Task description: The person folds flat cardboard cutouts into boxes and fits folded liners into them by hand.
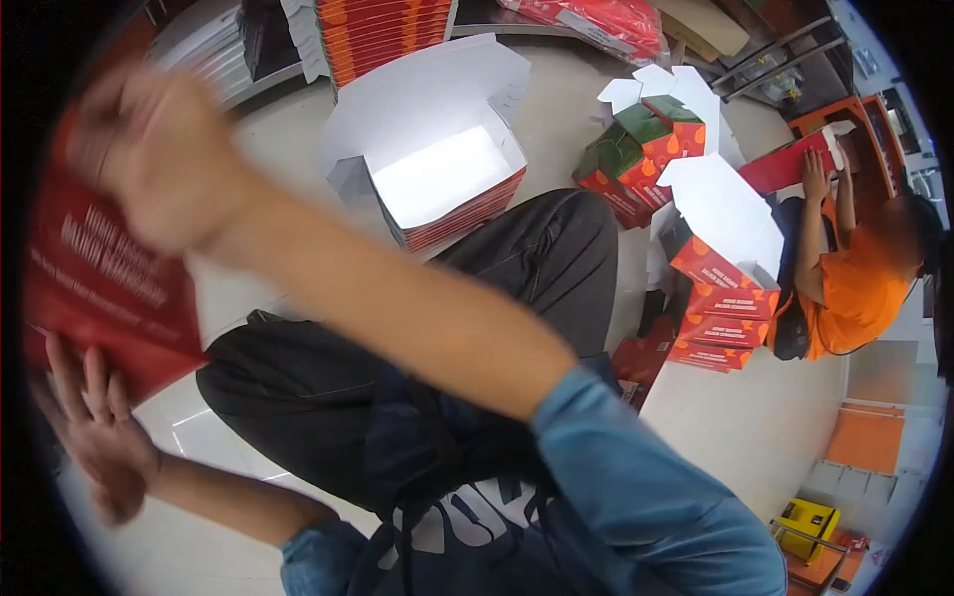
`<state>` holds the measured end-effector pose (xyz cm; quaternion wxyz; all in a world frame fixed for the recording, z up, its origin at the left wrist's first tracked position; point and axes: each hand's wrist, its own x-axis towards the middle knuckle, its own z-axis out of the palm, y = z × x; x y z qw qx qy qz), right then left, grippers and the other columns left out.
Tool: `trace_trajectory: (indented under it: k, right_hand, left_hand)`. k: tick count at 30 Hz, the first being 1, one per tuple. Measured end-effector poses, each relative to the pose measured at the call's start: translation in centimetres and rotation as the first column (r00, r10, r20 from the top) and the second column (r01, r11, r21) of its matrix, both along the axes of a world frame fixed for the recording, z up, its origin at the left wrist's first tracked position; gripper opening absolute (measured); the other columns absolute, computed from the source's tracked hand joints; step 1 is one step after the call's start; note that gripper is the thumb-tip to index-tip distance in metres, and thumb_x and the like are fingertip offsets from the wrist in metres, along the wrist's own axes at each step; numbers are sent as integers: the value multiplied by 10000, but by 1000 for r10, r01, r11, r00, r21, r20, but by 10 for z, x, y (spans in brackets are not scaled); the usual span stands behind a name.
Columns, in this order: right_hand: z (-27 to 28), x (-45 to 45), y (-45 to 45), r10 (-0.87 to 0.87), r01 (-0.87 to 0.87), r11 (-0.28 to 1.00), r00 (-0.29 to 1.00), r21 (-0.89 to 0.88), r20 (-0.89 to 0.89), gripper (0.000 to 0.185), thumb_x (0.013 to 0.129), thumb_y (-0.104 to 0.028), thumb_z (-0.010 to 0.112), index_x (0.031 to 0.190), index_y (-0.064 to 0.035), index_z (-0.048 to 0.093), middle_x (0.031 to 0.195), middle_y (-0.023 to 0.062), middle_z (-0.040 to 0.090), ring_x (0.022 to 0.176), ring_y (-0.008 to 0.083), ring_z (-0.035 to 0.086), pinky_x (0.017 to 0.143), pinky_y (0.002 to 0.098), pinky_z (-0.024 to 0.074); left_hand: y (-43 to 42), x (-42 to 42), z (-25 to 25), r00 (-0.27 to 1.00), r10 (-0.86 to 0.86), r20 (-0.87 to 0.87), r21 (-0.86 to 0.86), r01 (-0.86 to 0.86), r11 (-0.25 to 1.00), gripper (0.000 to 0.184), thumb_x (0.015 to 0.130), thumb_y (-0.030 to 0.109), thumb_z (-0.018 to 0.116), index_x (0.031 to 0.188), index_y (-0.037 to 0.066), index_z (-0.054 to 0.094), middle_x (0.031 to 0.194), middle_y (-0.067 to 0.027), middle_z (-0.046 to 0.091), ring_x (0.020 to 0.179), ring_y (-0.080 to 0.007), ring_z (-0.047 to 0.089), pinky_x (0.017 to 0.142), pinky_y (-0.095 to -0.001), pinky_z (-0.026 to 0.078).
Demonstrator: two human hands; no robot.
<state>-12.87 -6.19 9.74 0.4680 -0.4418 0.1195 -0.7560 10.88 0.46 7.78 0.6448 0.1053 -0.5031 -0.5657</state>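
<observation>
Cardboard [149,313], red and seemingly unfinished, sits between the left hand [104,437], fingers spread against its lower part, and the blurred right hand [174,164], curled at its top, grip unclear, while boxes [730,300] right of both stand shaped, lids [725,199] unclosed.

right hand [164,164] smeared — its grip unclear; the red carton [149,343] fades into the dark left edge, small print [94,286] unreadable.

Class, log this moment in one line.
left hand: open, against red carton; right hand: at red carton, blurred; box stack: on floor; other person: handling second carton
</observation>
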Motion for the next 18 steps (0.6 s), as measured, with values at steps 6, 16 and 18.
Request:
trace_trajectory:
  k: [6,16,18]
  right_hand:
    - [-53,115,-4,457,-584,793,757,170,468,84,920,-37,621,991,-9,656,874,62,672,800,116,605,705,256,485]
    - [-1,26,-7,59,-58,995,998,78,-19,114,815,-50,719,917,-28,672,830,54,693,754,144,632,696,311,531]
    - [13,-46,-26,-773,532,621,296,-576,-561,273,945,-225,598,1159,-56,592,1117,144,617,1006,256,606,893,436,483]
  left_hand:
    - [43,124,-8,796,582,167,194,-605,772,1173,704,235,815,1508,-74,20,1553,-338,40,1461,-444,118,1198,-518,85]
    - [1,69,-103,733,600,320,142,-663,735,524,942,198,557,1407,-4,425,1403,-200,484,1227,-338,530,982,-500,490]
    - [-30,2,-123,873,475,112,266,-487,832,483,926,191,601,1347,-8,475,1257,-145,587,1156,-290,565,961,-451,500]
